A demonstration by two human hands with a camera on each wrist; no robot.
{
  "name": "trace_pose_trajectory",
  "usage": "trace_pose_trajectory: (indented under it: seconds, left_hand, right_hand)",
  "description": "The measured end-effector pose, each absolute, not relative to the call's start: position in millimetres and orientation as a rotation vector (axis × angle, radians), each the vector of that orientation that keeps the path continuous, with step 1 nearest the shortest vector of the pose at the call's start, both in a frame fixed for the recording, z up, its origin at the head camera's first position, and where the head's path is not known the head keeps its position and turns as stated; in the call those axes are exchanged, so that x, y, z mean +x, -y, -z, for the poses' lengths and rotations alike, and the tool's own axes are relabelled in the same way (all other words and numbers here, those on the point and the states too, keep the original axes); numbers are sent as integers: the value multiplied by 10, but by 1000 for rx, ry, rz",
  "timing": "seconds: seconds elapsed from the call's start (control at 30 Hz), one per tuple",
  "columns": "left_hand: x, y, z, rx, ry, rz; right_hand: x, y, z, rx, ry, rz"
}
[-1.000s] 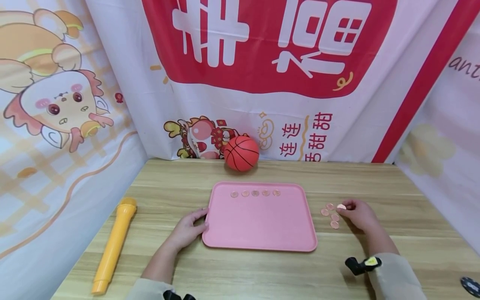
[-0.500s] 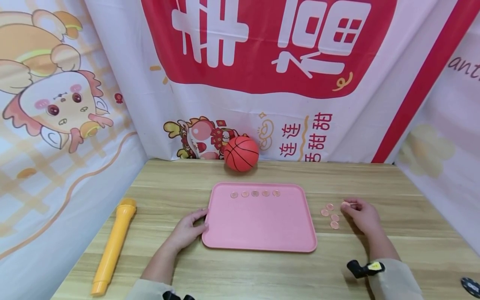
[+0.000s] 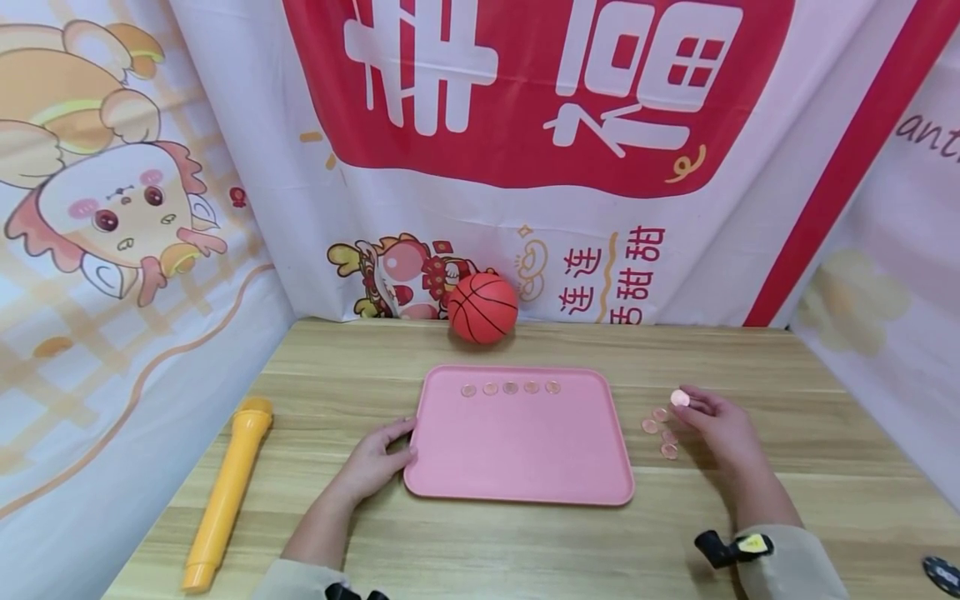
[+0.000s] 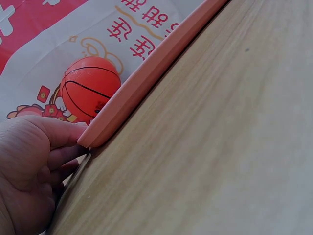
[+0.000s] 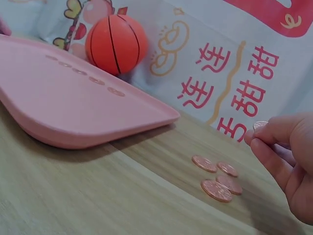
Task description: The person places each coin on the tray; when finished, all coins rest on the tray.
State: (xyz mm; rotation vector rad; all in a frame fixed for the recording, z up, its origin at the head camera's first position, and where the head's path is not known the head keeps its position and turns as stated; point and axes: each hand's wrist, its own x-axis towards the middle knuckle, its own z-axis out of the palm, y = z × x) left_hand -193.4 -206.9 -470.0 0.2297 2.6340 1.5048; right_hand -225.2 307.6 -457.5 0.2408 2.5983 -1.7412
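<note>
In the head view my left hand [image 3: 378, 458] rests against the left rim of the pink tray [image 3: 517, 450], thumb and fingers at its edge. The left wrist view shows a fingertip touching the tray's rim [image 4: 132, 90]. Five-odd aside, several copper-coloured coins [image 3: 511, 387] lie in a row near the tray's far side. To the right of the tray, my right hand [image 3: 723, 425] pinches a coin [image 3: 679, 398] between thumb and fingers. Just left of that hand, several loose coins [image 5: 216, 190] lie on the table, close together.
An orange toy basketball [image 3: 483, 307] sits behind the tray by the printed cloth backdrop [image 3: 540, 242]. At the left lies a yellow toy microphone [image 3: 228, 496]. A dark round chip [image 3: 942, 575] shows at the lower right edge of the wooden table [image 3: 540, 550].
My right hand has drawn a coin away from the loose coins and raised it, its face now turned toward the head camera. The left hand and tray have stayed in place.
</note>
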Motion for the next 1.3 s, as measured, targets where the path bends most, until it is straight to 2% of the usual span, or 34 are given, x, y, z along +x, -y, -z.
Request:
trace_pose_trajectory:
  seconds: [0.37,0.63,0.93,1.3]
  left_hand:
    - [-1962,2067,4725,205,-2631,-1500]
    - [-1953,2070,4727,204,-2630,-1503]
    - [-1952,2078,4724,199,-2628,-1501]
    - [-1964,2083,4727,205,-2633,-1490]
  right_hand:
    - [-2305,-2654,4372,269,-2339,1813]
    - [-2470,-2137,4292,38,-2496,1819]
    - [-2629,-1527,4393,-66,-2562,1746]
    - [-2702,-807,4586,-49,-2478,1830]
